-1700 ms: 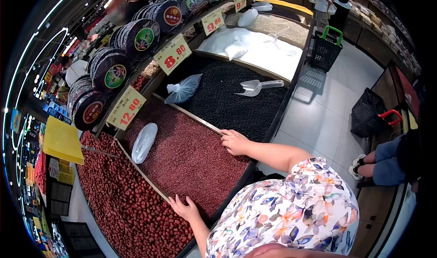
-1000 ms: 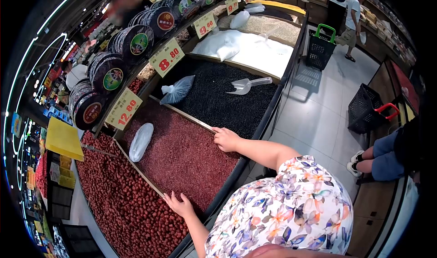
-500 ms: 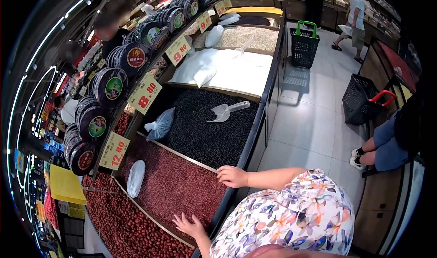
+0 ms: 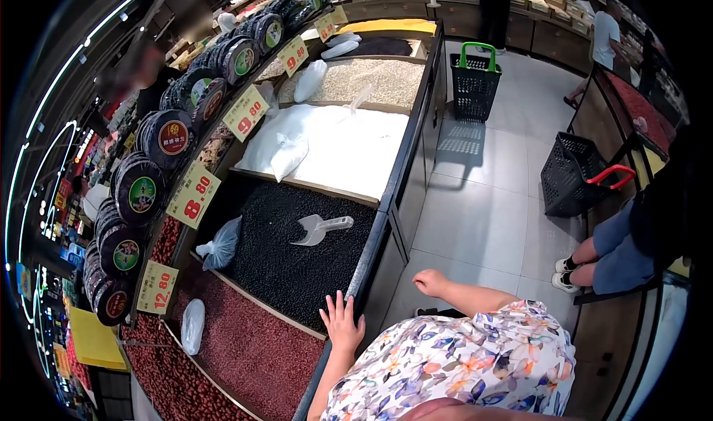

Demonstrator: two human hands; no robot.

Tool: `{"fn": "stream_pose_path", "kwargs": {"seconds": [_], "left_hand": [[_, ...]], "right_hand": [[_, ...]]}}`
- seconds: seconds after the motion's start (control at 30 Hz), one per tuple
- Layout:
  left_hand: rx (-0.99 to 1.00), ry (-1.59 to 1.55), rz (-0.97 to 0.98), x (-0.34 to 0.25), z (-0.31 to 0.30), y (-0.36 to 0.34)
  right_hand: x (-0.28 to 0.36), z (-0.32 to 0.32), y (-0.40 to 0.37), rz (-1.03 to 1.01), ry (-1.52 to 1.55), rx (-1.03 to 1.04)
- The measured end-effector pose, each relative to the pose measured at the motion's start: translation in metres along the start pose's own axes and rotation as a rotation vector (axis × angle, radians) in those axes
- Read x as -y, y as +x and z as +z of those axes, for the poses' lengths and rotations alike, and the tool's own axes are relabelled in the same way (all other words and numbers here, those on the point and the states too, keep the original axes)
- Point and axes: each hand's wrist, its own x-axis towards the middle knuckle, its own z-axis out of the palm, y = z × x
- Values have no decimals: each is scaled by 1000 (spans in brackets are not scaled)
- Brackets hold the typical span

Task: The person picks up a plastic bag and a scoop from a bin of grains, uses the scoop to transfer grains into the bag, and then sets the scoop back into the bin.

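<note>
My left hand (image 4: pixel 343 324) is open with fingers spread, at the bin's front edge, near the corner where the black beans (image 4: pixel 267 250) meet the small red beans (image 4: pixel 245 354). It holds nothing. Over the aisle floor, just right of the bin, my right hand (image 4: pixel 431 281) has its fingers curled in, and nothing shows in it. A clear plastic scoop (image 4: pixel 321 228) lies on the black beans, its handle pointing right. Beside the price card, a tied plastic bag (image 4: pixel 220 245) rests on the black beans. Another plastic bag (image 4: pixel 193 326) lies on the red beans.
White grain (image 4: pixel 356 146) with a bag on it fills the bin beyond. Price cards (image 4: pixel 194 195) and round packages (image 4: pixel 142 195) line the left shelf. A green-handled basket (image 4: pixel 475 86) and a red-handled basket (image 4: pixel 575 176) stand right, near a person in blue shorts (image 4: pixel 620 250).
My left hand has moved up and right from the red beans to the bin's edge. My right hand has left the divider for the aisle side, its fingers now curled. The view has shifted.
</note>
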Motion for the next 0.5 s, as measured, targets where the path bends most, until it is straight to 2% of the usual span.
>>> {"fn": "stream_pose_path", "kwargs": {"seconds": [0.13, 0.2, 0.3, 0.4, 0.47, 0.5], "left_hand": [[85, 92, 30, -12, 19, 32], [112, 115, 58, -16, 28, 45], [137, 165, 55, -22, 37, 64], [140, 227, 56, -32, 38, 84], [141, 243, 64, -36, 40, 93], [156, 234, 61, -38, 40, 97]], "right_hand": [[-97, -9, -67, 766, -220, 469], [-136, -28, -109, 992, -352, 662], [-157, -69, -153, 1044, -370, 639], [-188, -73, -201, 1029, -397, 606], [-190, -82, -221, 1133, -388, 465], [-208, -69, -239, 1133, -391, 460]]}}
